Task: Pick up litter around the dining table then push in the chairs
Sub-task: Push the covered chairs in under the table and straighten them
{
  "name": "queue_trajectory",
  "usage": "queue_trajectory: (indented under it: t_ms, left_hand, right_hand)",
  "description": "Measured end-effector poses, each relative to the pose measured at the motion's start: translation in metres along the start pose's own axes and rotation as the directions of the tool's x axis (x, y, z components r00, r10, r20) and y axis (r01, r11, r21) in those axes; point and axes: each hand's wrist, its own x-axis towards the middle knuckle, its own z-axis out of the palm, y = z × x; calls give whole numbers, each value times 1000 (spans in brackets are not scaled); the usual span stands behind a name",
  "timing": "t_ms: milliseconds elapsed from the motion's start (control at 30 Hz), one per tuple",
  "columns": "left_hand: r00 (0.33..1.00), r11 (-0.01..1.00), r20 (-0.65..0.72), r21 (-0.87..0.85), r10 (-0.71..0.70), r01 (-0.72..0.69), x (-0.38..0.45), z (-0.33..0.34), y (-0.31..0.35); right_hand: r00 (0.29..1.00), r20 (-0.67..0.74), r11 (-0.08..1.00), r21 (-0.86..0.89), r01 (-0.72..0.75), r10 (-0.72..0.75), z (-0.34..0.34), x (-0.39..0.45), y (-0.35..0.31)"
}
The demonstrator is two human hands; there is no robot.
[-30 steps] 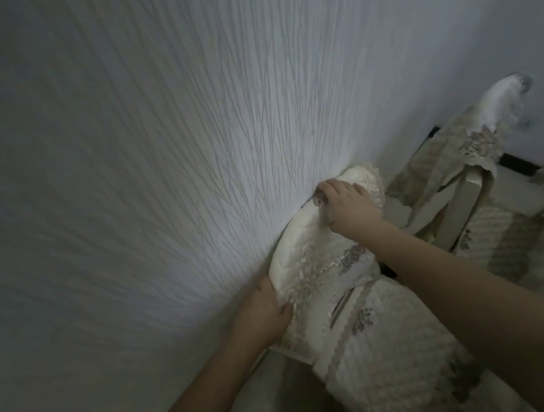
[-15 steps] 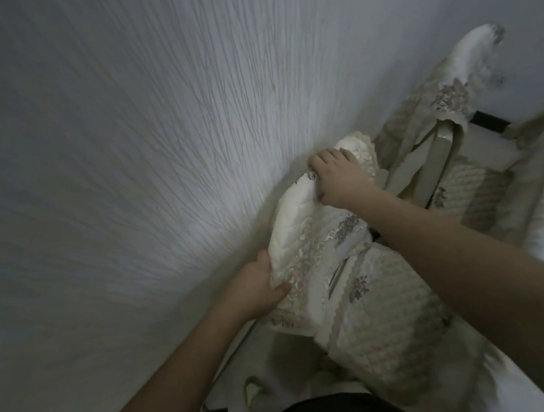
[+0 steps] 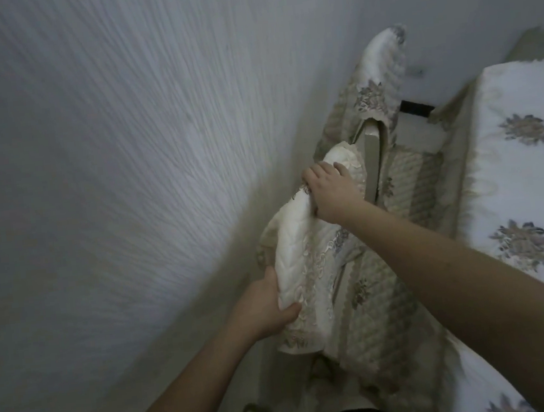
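A dining chair with a cream embroidered cover over its backrest stands close to the wall, its quilted seat cushion below my arms. My left hand grips the near end of the backrest top. My right hand grips the far end of the same backrest. A second covered chair stands just beyond it, its seat partly under the table. The dining table with a white floral cloth lies at the right.
A textured white wall fills the left side, a narrow strip of pale floor between it and the chair. Another wall closes the far end behind the second chair. A dark skirting gap shows there.
The near chair has shifted right, away from the wall and toward the table. The table's floral cloth has come into view at the right. Both hands keep their hold on the backrest.
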Motion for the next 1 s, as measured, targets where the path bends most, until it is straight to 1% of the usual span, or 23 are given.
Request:
queue_trajectory:
  t_ms: [67, 200, 400, 667, 833, 1000]
  left_hand:
    - [1000, 1000, 18, -21, 9, -8, 4, 0, 6]
    - [999, 1000, 36, -9, 9, -9, 13, 0, 19]
    - [999, 999, 20, 28, 36, -37, 20, 4, 24]
    - [999, 999, -7, 17, 37, -37, 17, 12, 22]
    - [997, 997, -7, -10, 79, -79, 13, 21, 22]
    - [997, 998, 35, 9, 67, -68, 12, 28, 21]
  right_hand:
    - [1000, 11, 1000, 2, -19, 19, -1, -2, 7]
    - [999, 27, 1000, 6, -29, 29, -4, -1, 18]
    - [1000, -6, 994, 110, -6, 7, 1, 2, 33]
    - [999, 34, 994, 107, -16, 13, -1, -3, 27]
    - [998, 59, 990, 138, -6, -2, -1, -9, 27]
    - [1000, 9, 982, 188, 1, -3, 8, -19, 31]
